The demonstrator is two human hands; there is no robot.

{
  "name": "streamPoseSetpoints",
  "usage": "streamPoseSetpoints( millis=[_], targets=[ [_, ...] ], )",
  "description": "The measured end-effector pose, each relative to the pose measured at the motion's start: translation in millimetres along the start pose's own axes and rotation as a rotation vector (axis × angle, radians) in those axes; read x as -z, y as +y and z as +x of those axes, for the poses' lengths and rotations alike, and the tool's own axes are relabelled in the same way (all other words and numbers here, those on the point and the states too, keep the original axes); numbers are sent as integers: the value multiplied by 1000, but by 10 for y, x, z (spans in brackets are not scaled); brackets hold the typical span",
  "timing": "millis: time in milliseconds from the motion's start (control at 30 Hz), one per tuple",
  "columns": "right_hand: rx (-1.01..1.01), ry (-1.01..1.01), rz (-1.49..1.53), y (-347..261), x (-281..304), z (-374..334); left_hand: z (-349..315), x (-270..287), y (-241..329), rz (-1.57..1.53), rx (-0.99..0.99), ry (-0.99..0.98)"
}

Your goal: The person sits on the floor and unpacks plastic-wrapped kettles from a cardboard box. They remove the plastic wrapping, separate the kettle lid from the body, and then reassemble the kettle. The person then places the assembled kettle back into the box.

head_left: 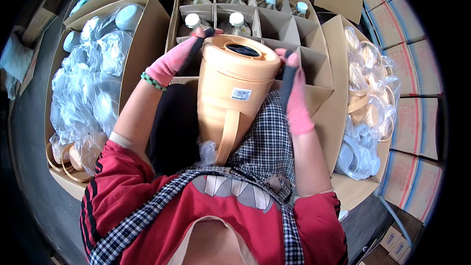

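A peach-coloured plastic vacuum jug (213,86) with a side handle (228,135) and a small white label rests on my lap, tilted. The end facing up has a round rim with a dark opening (243,50). My left hand (179,56), in a pink and dark glove, is closed at the left of this rim. At the right of the rim my right hand (294,86), gloved alike, has its fingertips bent against the edge. Part of each hand's fingers is hidden. Some clear plastic wrap (208,153) lies beside the handle's lower end.
Ahead stands a divided cardboard box (329,81) with several clear bottles (239,29) capped in white or pale blue. The left carton (142,29) holds bagged pale blue parts (81,103). The right carton (336,44) holds bagged peach parts (373,103). Stacked cartons (409,118) line the right side.
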State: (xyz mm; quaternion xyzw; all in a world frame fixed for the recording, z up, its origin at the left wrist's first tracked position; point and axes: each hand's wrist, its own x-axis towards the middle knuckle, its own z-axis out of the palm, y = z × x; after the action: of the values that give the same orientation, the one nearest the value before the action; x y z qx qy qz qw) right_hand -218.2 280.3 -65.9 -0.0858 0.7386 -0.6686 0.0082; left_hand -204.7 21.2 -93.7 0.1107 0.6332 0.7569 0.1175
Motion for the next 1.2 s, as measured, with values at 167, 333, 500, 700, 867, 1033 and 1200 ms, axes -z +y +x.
streamPoseSetpoints(
  millis=[167, 333, 500, 700, 867, 1033, 1200],
  targets=[
    [-344, -323, 565, 263, 126, 443, 165, -732, 219, 611, -127, 467],
    [54, -39, 62, 39, -105, -26, 244, -188, 50, 50, 156, 448],
    [-229, -149, 324, 348, 39, 352, 81, -765, 305, 780, -62, 506],
    [-145, -59, 232, 28, -38, 139, 173, -237, -151, 130, -45, 466],
    [-331, -218, 676, 515, 45, 435, 41, -614, 245, 602, -20, 509],
    [66, -27, -105, -90, -145, -288, 132, -235, -29, -349, 59, 183],
    [-178, 132, 230, 92, 106, 153, 29, -626, 164, 438, -42, 559]
  ],
)
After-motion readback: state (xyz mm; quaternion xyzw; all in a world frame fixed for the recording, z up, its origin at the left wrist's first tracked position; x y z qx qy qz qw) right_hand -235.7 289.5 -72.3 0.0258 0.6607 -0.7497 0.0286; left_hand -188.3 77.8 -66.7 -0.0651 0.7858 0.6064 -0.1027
